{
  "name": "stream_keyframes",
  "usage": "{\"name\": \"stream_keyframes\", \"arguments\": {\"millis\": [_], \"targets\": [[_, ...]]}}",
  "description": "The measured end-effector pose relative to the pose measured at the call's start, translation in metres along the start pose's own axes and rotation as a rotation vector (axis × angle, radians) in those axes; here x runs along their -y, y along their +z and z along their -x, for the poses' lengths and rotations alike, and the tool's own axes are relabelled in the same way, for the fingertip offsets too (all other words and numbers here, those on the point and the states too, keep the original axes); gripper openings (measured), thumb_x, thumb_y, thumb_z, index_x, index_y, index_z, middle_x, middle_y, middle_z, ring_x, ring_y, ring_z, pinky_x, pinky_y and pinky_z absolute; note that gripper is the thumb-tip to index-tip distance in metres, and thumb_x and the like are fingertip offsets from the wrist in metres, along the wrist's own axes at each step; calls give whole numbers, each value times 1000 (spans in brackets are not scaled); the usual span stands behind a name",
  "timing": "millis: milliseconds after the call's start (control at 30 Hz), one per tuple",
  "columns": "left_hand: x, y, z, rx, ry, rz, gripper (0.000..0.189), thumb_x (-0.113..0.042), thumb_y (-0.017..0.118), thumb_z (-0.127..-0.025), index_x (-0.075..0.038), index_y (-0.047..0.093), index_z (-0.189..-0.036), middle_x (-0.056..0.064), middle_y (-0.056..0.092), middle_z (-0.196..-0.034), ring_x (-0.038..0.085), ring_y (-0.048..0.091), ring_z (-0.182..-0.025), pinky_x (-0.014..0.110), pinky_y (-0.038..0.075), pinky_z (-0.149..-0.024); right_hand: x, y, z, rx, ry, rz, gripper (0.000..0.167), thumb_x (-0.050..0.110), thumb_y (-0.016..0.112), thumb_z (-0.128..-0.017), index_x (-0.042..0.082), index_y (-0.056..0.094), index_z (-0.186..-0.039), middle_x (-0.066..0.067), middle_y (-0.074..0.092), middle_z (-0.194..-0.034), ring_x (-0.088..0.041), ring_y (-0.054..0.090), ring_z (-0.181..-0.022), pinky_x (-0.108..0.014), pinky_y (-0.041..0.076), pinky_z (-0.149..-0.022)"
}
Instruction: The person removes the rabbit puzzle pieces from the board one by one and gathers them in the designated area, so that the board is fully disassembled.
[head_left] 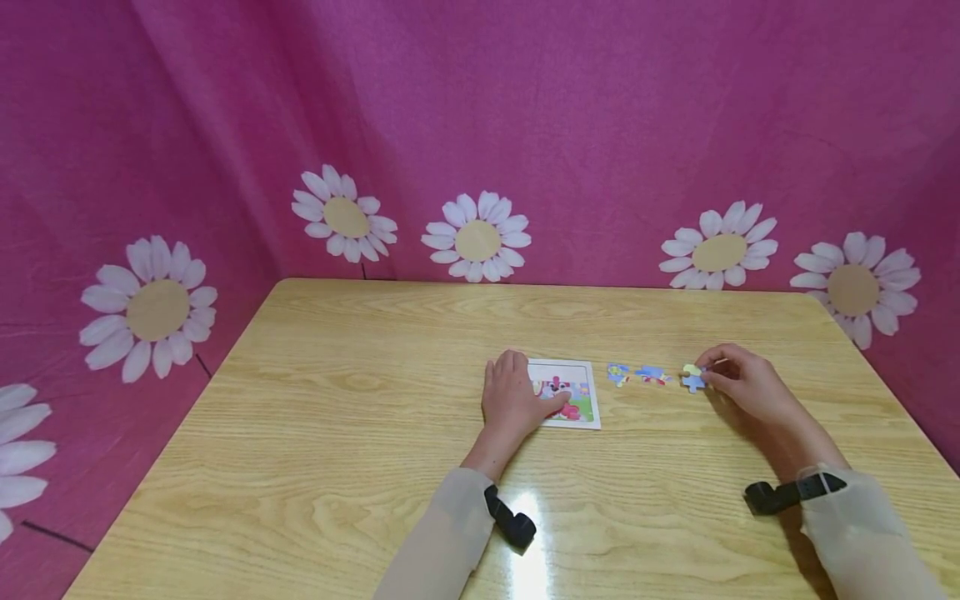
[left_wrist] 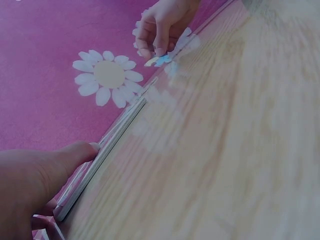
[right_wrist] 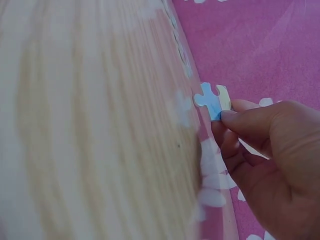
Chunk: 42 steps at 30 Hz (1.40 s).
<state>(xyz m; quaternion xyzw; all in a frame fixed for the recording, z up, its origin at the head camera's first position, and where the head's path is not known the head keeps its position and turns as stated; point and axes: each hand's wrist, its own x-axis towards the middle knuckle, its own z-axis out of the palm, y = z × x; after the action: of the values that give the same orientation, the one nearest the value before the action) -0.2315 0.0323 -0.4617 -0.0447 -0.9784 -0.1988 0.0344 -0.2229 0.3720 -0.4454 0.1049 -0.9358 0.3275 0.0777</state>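
My left hand (head_left: 517,396) lies over the left side of a white-framed jigsaw puzzle board (head_left: 595,404), which is flat on the table. Its thumb stretches across the partly filled picture of pink, green and blue. In the left wrist view, the thumb touches the top of the board (left_wrist: 107,156) near its edge. To the right, my right hand (head_left: 750,387) pinches a blue and pale yellow jigsaw piece (head_left: 692,380) between thumb and fingers. The right wrist view shows this piece (right_wrist: 212,102) held by its edge, its knobs sticking out.
Two loose colourful clumps of puzzle pieces, one (head_left: 617,373) near the board and another (head_left: 652,375) beside it, lie between the board and my right hand. The wooden table (head_left: 337,417) reaches back to a pink curtain (head_left: 585,125) with daisies.
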Motion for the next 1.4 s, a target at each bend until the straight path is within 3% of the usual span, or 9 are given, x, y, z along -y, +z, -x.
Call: {"name": "stream_keyframes", "arguments": {"millis": [333, 700, 900, 1033, 1167, 1267, 1400], "targets": [[0, -1, 0, -4, 5, -9, 85, -70, 70, -73, -8, 46, -125, 3, 49, -119, 19, 46, -116, 39, 25, -123, -4, -1, -8, 102, 41, -2, 14, 4, 61, -94, -1, 62, -107, -15, 62, -103, 5, 47, -80, -11, 43, -67], [-1, -2, 1, -3, 27, -8, 84, -70, 69, -74, -8, 46, -126, 3, 49, -121, 19, 46, -119, 39, 24, -124, -7, -1, -12, 131, 22, 12, 15, 4, 62, -93, -2, 64, -107, -18, 65, -103, 10, 47, -80, -9, 42, -70], [0, -3, 2, -5, 24, 3, 83, -70, 68, -75, -7, 47, -125, 3, 49, -121, 20, 47, -118, 39, 24, -123, -1, -1, -12, 108, -6, 8, 15, 6, 61, -95, -1, 63, -107, -19, 66, -104, 12, 48, -82, -8, 42, -72], [4, -6, 0, 1, 56, 21, 75, -68, 68, -76, -8, 48, -117, 2, 49, -112, 18, 46, -107, 34, 35, -113, 4, 2, -12, 68, -60, -20, 12, 4, 60, -95, -1, 64, -105, -17, 64, -101, 13, 49, -82, -7, 43, -71], [14, -10, -1, 45, 93, 89, 67, -60, 71, -78, -10, 49, -117, 1, 50, -109, 17, 45, -99, 30, 43, -93, 15, 11, -14, 62, -101, -49, 11, 3, 61, -94, 0, 64, -104, -15, 63, -100, 11, 51, -81, -10, 47, -69], [22, -16, -2, 108, 123, 154, 68, -54, 73, -79, -10, 50, -125, 1, 53, -118, 17, 48, -103, 31, 46, -94, 25, 19, -18, 64, -137, -77, 11, 1, 63, -92, 0, 64, -103, -15, 64, -99, 8, 54, -80, -14, 49, -66], [32, -24, -4, 201, 179, 200, 72, -52, 73, -81, -9, 49, -134, 4, 53, -132, 20, 50, -116, 37, 44, -107, 39, 33, -23, 81, -164, -116, 12, 0, 64, -91, 1, 65, -103, -13, 65, -97, 5, 54, -81, -16, 50, -68]]}}
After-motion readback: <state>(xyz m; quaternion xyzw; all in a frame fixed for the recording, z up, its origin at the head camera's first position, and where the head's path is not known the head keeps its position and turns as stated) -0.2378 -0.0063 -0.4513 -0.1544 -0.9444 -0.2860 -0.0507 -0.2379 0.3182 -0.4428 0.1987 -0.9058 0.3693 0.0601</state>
